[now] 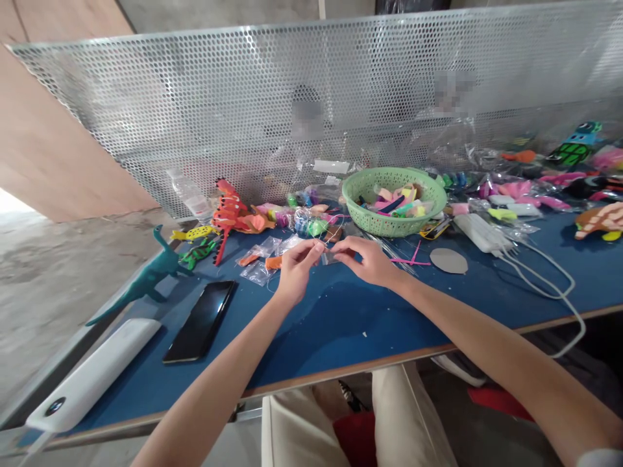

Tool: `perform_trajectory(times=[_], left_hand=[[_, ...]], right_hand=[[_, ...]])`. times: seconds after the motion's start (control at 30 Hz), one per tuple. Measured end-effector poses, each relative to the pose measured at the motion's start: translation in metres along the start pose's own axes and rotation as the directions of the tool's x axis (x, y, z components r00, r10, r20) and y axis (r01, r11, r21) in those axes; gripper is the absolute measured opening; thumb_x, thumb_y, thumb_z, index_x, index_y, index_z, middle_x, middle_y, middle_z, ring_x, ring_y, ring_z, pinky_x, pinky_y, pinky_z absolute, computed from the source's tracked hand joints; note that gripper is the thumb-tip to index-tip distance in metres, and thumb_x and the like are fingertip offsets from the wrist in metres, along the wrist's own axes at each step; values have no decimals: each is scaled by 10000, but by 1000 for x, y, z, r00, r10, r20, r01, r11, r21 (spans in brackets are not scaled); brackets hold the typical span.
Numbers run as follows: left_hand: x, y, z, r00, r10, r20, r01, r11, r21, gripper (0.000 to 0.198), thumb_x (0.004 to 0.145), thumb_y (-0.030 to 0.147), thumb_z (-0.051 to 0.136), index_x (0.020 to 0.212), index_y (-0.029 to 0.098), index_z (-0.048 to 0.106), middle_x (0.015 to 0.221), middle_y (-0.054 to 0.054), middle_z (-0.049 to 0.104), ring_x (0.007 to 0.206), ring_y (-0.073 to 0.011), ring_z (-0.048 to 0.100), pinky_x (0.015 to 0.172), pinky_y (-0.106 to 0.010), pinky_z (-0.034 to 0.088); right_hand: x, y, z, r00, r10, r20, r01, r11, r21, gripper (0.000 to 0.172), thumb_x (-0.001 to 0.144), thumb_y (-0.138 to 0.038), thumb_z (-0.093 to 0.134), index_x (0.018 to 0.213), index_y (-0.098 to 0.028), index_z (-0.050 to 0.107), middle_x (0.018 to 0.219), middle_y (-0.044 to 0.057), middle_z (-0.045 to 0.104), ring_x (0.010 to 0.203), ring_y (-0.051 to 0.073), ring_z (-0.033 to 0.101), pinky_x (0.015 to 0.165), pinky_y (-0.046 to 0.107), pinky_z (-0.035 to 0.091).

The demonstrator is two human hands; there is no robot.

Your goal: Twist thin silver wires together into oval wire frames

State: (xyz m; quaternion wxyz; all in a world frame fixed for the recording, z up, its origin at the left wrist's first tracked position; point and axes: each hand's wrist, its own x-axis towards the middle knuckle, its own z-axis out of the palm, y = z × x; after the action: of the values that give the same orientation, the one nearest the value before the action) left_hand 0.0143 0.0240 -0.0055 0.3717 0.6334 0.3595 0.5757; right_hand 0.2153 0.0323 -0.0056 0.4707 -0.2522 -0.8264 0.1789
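Both of my hands meet above the blue table (341,324), near its middle. My left hand (296,269) is closed in a pinch on one end of a small clear plastic bag (329,253). My right hand (367,259) pinches the other end of the same bag, fingers curled. What is inside the bag is too small to make out. Just beyond the hands lie several small clear packets with coloured pieces (263,259) and a green plastic basket (394,224) holding coloured foam parts.
A black phone (200,321) and a white power bank (95,373) lie at the left front. Foam dinosaurs: teal (146,279), red (228,211). A white charger (479,232) with cable (549,279) and a grey disc (448,261) sit at the right. A perforated metal screen (311,97) stands behind.
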Motion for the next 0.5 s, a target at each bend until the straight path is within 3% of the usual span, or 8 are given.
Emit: perform_trajectory(times=[0.17, 0.37, 0.5], left_hand=[[1, -2, 0, 999, -30, 21, 30, 999, -25, 291, 841, 463, 715, 813, 173, 708, 767, -40, 641, 628, -119, 518, 588, -266, 455], [-3, 2, -3, 991, -22, 133, 19, 1000, 22, 271, 866, 429, 700, 779, 173, 713, 751, -36, 646, 668, -137, 552, 614, -271, 469], [-6, 8, -4, 973, 73, 218, -114, 976, 185, 210, 896, 387, 681, 849, 192, 742, 799, -41, 702, 678, -146, 600, 599, -268, 474]], right_hand=[[0, 2, -2, 1000, -9, 0, 9, 1000, -15, 191, 1011, -345, 510, 1079, -262, 668, 980, 58, 675, 848, 191, 624, 766, 347, 515], [0, 11, -4, 997, -46, -60, 46, 999, -11, 177, 1014, -341, 507, 994, -255, 661, 1006, 64, 660, 938, 206, 630, 827, 361, 514], [0, 21, -2, 989, 69, -130, -68, 998, 19, 191, 952, -416, 613, 1015, -239, 651, 1024, 63, 657, 825, 181, 635, 730, 321, 524]])
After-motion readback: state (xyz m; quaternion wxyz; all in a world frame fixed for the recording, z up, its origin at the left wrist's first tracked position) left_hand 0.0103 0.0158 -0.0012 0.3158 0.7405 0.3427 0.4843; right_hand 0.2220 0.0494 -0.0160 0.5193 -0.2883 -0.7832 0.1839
